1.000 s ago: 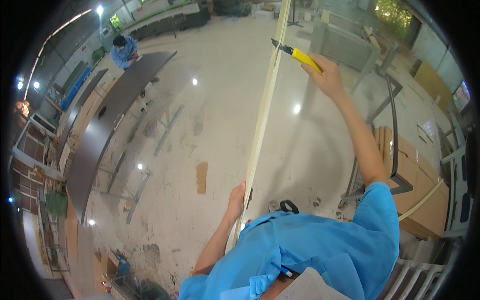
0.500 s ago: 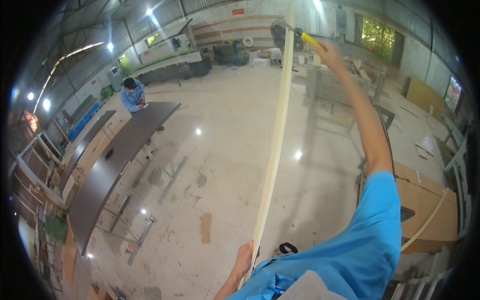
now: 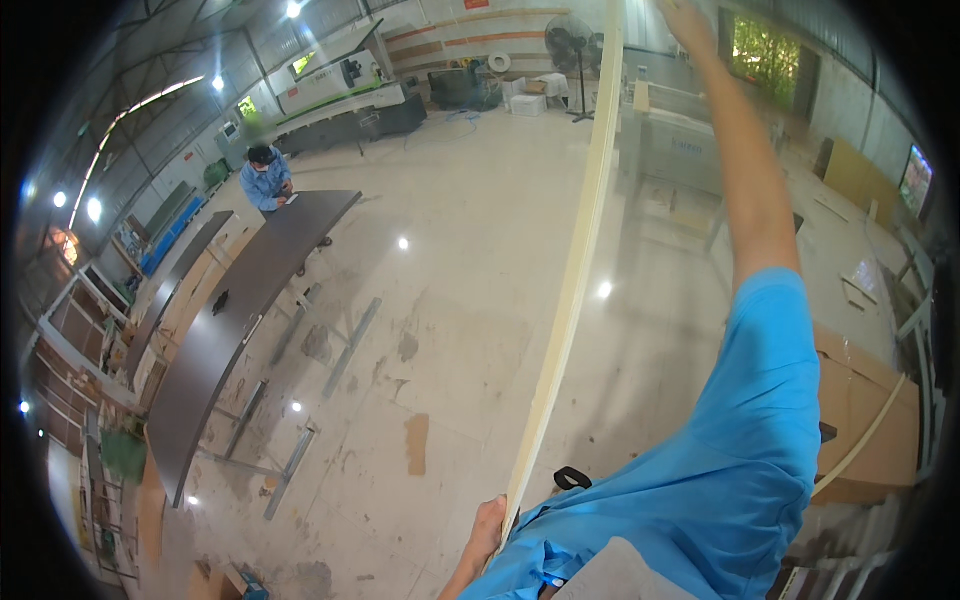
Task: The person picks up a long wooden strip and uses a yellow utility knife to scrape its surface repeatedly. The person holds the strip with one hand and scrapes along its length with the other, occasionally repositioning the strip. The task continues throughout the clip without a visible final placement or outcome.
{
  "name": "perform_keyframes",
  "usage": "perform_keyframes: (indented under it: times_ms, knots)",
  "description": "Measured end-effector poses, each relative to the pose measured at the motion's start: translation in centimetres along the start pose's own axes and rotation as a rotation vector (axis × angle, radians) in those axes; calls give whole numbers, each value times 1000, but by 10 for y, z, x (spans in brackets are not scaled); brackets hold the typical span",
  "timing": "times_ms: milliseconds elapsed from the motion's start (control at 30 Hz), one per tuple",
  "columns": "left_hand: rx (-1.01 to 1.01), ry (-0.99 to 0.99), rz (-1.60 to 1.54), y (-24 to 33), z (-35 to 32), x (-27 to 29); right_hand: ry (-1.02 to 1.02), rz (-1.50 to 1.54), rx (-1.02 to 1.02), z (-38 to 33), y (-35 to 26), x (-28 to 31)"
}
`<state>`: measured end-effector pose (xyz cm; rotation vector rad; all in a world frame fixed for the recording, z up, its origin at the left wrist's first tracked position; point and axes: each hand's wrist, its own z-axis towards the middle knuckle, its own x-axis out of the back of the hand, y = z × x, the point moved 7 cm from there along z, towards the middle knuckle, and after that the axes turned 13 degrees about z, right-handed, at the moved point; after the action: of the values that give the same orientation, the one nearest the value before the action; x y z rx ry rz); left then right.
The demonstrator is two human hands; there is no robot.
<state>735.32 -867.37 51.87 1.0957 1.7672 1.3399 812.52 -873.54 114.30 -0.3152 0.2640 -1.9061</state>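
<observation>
One pale strip (image 3: 574,310), clasped in left hand (image 3: 487,525); one right hand (image 3: 686,24) at upper edge, cannot tell its grip

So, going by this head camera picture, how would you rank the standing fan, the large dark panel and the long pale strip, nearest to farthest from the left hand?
From the left hand:
1. Long pale strip: in its grasp.
2. Large dark panel: off to the left.
3. Standing fan: far ahead, towards the back wall.
</observation>
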Motion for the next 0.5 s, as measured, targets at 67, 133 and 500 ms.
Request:
perform_keyframes:
  times_ms: [67, 133, 500]
  knots:
    - [25, 23, 54, 3, 4, 0, -2, 348, -139, -26, -13, 1]
    - [54, 60, 106, 5, 8, 2, -115, 511, -69, -69, -50, 15]
    - [-5, 161, 116, 14, 32, 22, -735, 592, 241, -441, -228, 104]
